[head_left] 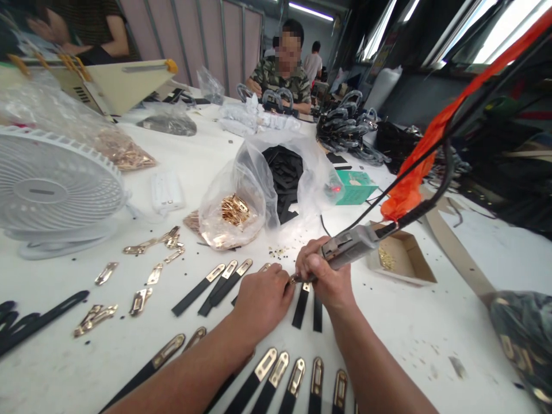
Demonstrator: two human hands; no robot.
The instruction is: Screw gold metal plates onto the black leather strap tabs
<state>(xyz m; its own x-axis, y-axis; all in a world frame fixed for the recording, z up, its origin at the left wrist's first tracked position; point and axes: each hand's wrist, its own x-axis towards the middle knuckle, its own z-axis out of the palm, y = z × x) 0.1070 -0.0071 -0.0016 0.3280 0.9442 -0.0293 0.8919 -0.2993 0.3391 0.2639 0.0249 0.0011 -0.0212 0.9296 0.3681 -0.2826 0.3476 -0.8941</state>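
My right hand [326, 275] is wrapped round a grey electric screwdriver [351, 246], which slants down to the left. Close to its bit, my left hand [261, 299] has its fingers pressed together; they hide whatever is between them. Black straps with gold metal end plates lie around both hands. Two of these straps [301, 310] show just below the screwdriver tip. Left of my left hand rests a group of straps with gold plates [224, 284], and a row of plated straps [276, 371] fans out nearest me. Loose gold plates [154, 274] are scattered further left.
A clear bag of gold parts [236, 221] adjoins a bag of black strips [282, 178]. At right stand a cardboard tray [409, 256] and a green box [356, 187]. A white fan [60, 187] occupies the left. Orange wrapping [425, 167] hangs along the cable. Another person sits across the table.
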